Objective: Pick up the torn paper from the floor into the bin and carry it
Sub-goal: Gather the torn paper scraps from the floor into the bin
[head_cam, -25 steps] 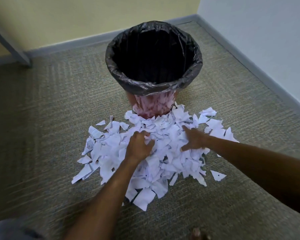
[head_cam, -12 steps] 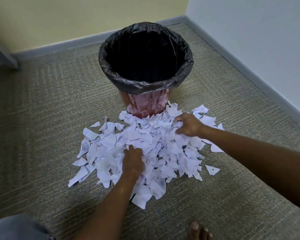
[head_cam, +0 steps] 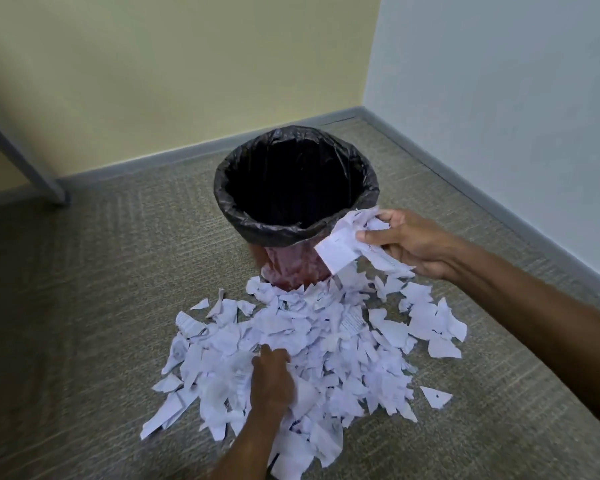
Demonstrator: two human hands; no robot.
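Up off the pile since half a second ago, the right hand [head_cam: 409,244] now hangs just beside the right of the bin [head_cam: 243,220] rim, fingers curled round a bunch of scraps [head_cam: 338,252]. Lower down, the left hand [head_cam: 272,379] has slid nearer on the pile [head_cam: 326,341], fingers bent into paper; whether it grips any I cannot tell. A first load looks ready to drop, but nearly all the paper lies on the floor [head_cam: 101,306] against the bin's near side. The bin stands near the floor's far corner, with walls behind and right and open floor to the left

fingertips of left hand [head_cam: 272,379] under torn paper [head_cam: 326,341]
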